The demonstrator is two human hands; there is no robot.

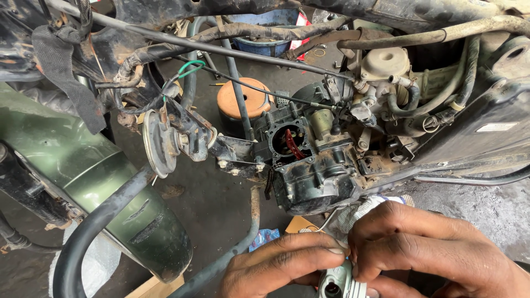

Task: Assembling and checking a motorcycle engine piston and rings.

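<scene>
My left hand (276, 264) and my right hand (425, 248) meet at the bottom edge of the head view, both gripping a small silver metal part (338, 280) with a round hole; most of it is hidden by my fingers. Just above the hands hangs a dirty black engine block (309, 165) with an open round port showing a red piece inside. A white rag (353, 212) lies between the hands and the engine.
A green body panel (94, 182) fills the left side. A round horn disc (160, 143) hangs from the frame. Hoses, cables and a cream carburettor cap (385, 62) crowd the upper right. An orange-topped can (243, 102) and a blue tub (265, 33) stand on the concrete floor behind.
</scene>
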